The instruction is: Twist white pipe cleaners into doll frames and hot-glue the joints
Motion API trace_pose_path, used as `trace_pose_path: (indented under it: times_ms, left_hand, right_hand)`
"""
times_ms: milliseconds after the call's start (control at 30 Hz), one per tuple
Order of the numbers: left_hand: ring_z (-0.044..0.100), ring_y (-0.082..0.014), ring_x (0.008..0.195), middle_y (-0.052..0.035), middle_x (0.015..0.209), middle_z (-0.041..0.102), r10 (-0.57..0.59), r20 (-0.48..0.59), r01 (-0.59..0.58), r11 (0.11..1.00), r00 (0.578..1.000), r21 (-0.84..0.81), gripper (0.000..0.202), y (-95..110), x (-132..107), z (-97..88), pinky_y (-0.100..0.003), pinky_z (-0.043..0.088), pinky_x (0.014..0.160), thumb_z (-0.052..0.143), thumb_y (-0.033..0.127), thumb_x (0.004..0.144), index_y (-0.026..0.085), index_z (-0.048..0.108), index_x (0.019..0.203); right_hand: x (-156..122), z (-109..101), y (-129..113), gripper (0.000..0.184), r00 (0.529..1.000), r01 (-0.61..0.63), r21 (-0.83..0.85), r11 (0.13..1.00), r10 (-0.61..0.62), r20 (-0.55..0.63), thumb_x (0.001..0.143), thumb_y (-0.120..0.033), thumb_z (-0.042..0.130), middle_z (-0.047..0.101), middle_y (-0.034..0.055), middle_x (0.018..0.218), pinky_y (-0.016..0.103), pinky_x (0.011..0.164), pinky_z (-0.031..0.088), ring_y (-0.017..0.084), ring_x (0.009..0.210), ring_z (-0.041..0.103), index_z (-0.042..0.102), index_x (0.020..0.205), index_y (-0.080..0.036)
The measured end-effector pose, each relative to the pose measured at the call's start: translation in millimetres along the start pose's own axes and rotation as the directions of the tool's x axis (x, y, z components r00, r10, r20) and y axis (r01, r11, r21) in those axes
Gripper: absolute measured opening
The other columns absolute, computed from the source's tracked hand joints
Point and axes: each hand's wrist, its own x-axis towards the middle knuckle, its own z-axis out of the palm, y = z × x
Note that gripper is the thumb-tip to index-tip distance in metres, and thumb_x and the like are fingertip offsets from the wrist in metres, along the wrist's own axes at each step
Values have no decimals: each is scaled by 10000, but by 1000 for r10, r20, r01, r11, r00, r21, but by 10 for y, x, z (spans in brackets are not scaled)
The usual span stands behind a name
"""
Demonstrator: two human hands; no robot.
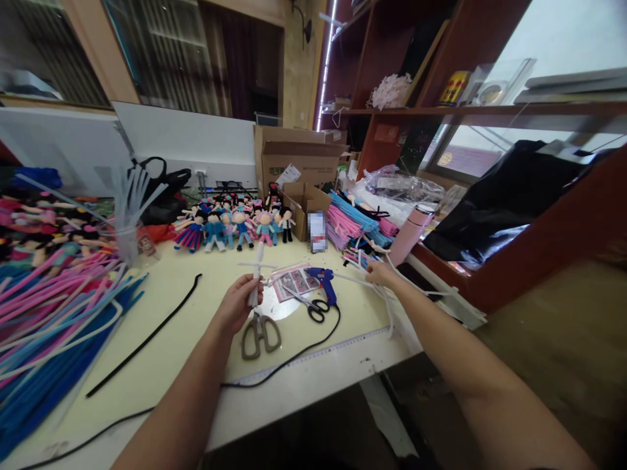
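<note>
My left hand (241, 301) is closed around a bundle of white pipe cleaners (257, 264) shaped like a small cross, held upright above the table. Just below it lies a pair of scissors with grey-brown handles (261, 337). Over on the right, my right hand (382, 274) has its fingers pinched on white pipe cleaners (389, 307), whose ends hang down and spread to the side. Between the hands rest a blue glue gun (327, 282), black-handled scissors (318, 309) and a pink printed card (294, 282).
Several pipe-cleaner dolls (241, 228) stand at the back before cardboard boxes (298, 163). Long coloured pipe cleaners (59, 326) cover the left side. A black pipe cleaner (147, 333) and the glue gun's cord (289, 362) cross the table. A pink bottle (411, 234) stands right.
</note>
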Motion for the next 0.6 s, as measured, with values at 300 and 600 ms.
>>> trace_pose_path:
  times_ms: [300,600]
  left_hand:
    - [499,-56,464,20,630,576,5,7,-5,1000,1000,-5,283,-18,-15,24,-180,388,453,686,311,665,133,585,861]
    - [521,-57,482,3,679,586,-13,60,12,1000,998,22,286,-34,-32,31,-178,378,456,675,341,685,130,579,853]
  right_hand:
    - [-48,89,-15,126,985,41,125,991,-19,-171,716,-226,574,652,41,648,252,590,398,176,636,585,676,655,-184]
    - [-133,-322,167,182,939,100,411,906,51,-341,694,-191,579,631,67,606,265,526,372,138,509,526,695,801,-100]
